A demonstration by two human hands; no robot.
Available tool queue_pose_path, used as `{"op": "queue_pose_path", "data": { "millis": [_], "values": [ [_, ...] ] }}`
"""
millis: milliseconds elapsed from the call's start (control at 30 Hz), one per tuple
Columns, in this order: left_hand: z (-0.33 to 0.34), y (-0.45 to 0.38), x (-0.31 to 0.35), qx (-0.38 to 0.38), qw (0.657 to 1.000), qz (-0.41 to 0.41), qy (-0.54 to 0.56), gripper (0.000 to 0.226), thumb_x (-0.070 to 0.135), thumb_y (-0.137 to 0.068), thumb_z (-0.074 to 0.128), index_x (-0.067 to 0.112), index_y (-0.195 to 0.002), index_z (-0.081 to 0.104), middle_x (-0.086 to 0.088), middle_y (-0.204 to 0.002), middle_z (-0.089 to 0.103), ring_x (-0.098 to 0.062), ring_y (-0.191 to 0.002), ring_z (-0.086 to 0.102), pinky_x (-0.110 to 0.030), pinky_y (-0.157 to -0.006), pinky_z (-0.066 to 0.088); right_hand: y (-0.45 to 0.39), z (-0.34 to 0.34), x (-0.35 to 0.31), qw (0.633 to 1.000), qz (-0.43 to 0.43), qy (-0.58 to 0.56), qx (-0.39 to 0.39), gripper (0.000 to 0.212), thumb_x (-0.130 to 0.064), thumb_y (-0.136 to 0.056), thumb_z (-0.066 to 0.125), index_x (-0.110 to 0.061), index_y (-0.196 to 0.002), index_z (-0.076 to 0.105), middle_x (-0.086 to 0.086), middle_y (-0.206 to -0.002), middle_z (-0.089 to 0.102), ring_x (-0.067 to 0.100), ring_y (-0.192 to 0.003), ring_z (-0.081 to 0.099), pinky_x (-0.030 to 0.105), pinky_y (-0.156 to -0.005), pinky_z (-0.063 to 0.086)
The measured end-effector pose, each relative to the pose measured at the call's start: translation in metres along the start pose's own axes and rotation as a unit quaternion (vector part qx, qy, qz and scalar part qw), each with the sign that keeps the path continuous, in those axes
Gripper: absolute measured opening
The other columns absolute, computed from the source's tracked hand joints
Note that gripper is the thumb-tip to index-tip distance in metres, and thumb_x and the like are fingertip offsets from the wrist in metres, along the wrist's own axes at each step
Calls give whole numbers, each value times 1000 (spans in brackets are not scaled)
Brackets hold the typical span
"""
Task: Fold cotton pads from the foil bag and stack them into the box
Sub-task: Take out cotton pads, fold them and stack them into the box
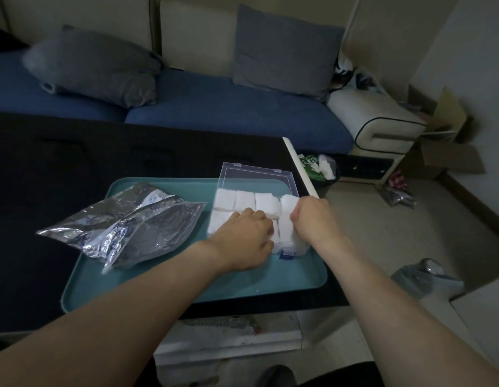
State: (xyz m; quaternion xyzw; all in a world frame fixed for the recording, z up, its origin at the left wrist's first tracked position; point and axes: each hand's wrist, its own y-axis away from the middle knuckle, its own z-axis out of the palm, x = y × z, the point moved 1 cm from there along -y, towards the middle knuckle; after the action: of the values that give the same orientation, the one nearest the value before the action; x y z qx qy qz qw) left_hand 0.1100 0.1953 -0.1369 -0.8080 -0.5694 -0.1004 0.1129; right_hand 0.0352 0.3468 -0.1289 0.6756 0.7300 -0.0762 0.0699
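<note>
Your left hand [244, 238] lay knuckles-up over the near-left pads in the box [256, 174], fingers curled under, grip hidden. Your right hand [312, 219] was nearer the rightmost stack of cotton pads [288, 208], fist against its right side, running near-to-far. Beside it, left, lay the foil bag [125, 224].

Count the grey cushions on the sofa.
2: one cushion lying slumped on the left of the blue sofa, another cushion upright against the backrest on the right. None appear hidden.
</note>
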Motion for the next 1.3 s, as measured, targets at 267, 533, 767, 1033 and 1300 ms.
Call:
{"op": "queue_pose_path", "data": {
  "millis": [267, 533, 767, 1033, 1300],
  "values": [
    [2, -1, -2, 1, 1000, 5, 8, 35, 34, -97, 47, 17, -125, 57, -5, -127, 54, -23, -116, 45, -36, -101, 34, 5, -6, 7, 995, -50, -51, 67, 17, -13, -84, 62, -17, -75, 76, 1, -81, 72, 23, -80, 65, 34, -77, 57],
    [4, -4, -2, 6, 1000, 9, -1, 38, 40, -96, 49, 18, -126, 56, -4, -126, 53, -23, -115, 46, -36, -100, 34, 9, -6, 21, 990, -53, -128, -10, 13, -13, -86, 72, -20, -75, 75, -5, -81, 70, 16, -82, 66, 27, -73, 51],
    [3, -5, -6, 1, 1000, 15, 17, 37, 39, -97, 50, 18, -127, 57, -4, -127, 54, -22, -117, 46, -37, -103, 36, 13, -17, 18, 987, -133, -85, 22, 9, -14, -82, 76, -22, -85, 77, -7, -81, 64, 14, -81, 63, 28, -78, 53],
    [-31, 12, -24, 165, 976, 33, 139, 15, 18, -93, 61, 15, -104, 70, -1, -106, 66, -13, -101, 56, -25, -94, 43, 15, -11, 2, 978, -147, 103, -105, 18, -20, -85, 63, -21, -67, 59, 2, -77, 59, 30, -88, 62, 34, -79, 52],
    [-88, 80, -81, 214, 966, -94, 108, 27, 48, -80, 58, 26, -95, 64, 11, -83, 58, -2, -75, 55, -20, -65, 41, 39, -31, -58, 984, -170, 42, -31, 21, -8, -93, 55, -15, -106, 70, 6, -101, 66, 28, -93, 64, 36, -80, 53]
  ]
}}
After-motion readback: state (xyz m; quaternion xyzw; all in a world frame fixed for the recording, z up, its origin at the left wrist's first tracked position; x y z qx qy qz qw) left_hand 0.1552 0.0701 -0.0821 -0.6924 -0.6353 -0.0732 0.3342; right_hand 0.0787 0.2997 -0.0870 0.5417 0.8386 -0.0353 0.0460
